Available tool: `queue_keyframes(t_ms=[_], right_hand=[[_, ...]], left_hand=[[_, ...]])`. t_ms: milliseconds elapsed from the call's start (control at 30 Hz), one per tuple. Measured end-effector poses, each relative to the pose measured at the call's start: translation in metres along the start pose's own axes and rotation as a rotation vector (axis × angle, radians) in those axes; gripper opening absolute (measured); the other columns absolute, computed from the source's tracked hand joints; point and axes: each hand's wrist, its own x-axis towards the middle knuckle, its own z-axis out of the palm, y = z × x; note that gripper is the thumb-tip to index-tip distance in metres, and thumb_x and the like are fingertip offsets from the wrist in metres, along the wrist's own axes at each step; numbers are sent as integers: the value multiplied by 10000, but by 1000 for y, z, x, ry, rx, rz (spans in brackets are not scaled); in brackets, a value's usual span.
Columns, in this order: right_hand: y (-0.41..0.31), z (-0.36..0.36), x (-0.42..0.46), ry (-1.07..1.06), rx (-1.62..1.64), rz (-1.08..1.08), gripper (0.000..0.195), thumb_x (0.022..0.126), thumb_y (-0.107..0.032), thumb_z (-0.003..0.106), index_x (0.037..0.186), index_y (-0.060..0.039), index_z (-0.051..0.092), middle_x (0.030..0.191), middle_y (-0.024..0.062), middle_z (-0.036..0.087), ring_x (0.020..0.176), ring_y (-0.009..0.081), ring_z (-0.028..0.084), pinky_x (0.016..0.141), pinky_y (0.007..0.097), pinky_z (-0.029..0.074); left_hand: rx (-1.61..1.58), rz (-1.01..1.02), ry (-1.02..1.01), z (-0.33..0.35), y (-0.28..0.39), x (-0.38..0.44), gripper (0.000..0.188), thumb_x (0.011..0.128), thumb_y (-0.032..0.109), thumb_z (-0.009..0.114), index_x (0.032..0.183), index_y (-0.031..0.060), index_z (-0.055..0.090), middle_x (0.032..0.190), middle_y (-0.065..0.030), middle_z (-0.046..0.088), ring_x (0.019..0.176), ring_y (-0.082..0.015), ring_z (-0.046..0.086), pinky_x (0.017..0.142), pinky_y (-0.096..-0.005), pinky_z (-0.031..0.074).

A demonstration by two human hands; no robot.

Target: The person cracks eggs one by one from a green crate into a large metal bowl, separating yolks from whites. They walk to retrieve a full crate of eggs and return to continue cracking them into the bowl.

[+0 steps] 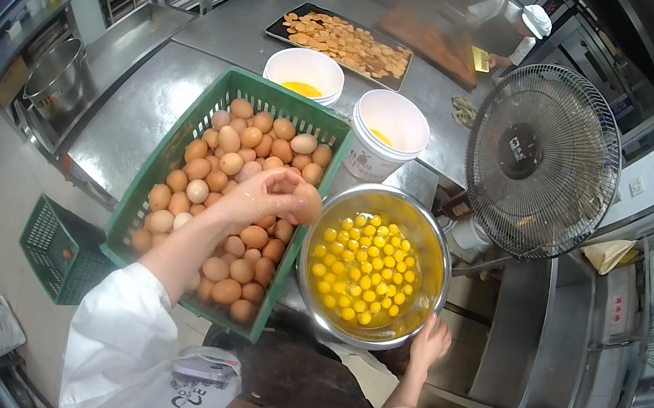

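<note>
My left hand (262, 201) grips a brown egg (305, 204) between thumb and fingers, above the right side of a green plastic crate (135, 207). Many brown eggs (226, 291) fill that crate. Beside it, on the right, is a round stainless steel bowl (445, 266) holding many whole yolks (365, 269) in clear egg white. The fingers of my right hand (430, 344) are apart at the bowl's lower right side, with the thumb by the rim; nothing shows in its palm.
Two white plastic buckets (383, 158) (307, 61) with yellow contents stand behind the bowl and crate. A baking tray (278, 27) of flat brown pieces lies farther back. A large fan (541, 162) stands right; a co-worker (508, 30) is beyond. Another green crate (66, 251) sits lower left.
</note>
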Motion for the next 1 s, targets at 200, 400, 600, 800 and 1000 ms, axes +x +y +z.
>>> queue_keyframes(t_ms=[200, 400, 600, 800, 1000], right_hand=[[-235, -82, 15, -216, 812, -681, 536, 782, -195, 706, 1220, 6, 471, 1156, 156, 546, 1004, 290, 567, 875, 368, 460], [-282, -77, 10, -388, 1040, -474, 461, 806, -178, 671, 1176, 9, 469, 1102, 177, 539, 1001, 347, 539, 841, 376, 457], [-289, -53, -5, -238, 894, -745, 405, 848, -157, 627, 1168, 16, 452, 988, 136, 554, 848, 233, 573, 776, 326, 471], [-240, -36, 14, -347, 1091, -266, 362, 793, -96, 683, 1092, -11, 496, 974, 118, 567, 833, 178, 570, 720, 292, 483], [-173, 48, -8, -514, 613, -358, 437, 788, -309, 664, 1046, 7, 507, 824, 261, 623, 759, 424, 612, 657, 449, 488]], left_hand=[[142, 36, -48, 26, -7, -7, 329, 767, 103, 736, 985, 42, 497, 962, -45, 586, 888, -99, 593, 765, -231, 492], [-1, 62, 81, 15, -2, 1, 231, 830, 157, 683, 920, 36, 508, 820, -50, 609, 750, -125, 627, 675, -232, 507], [743, 331, 323, -22, -26, 10, 236, 803, 230, 682, 879, 47, 555, 780, -72, 615, 739, -186, 582, 682, -310, 496], [1528, -158, -14, -20, -48, 2, 250, 733, 246, 682, 885, 54, 634, 977, -129, 629, 883, -277, 619, 755, -404, 499], [1746, -203, -59, -6, -62, 5, 189, 743, 166, 655, 891, 49, 635, 944, -113, 651, 880, -246, 652, 691, -371, 512]])
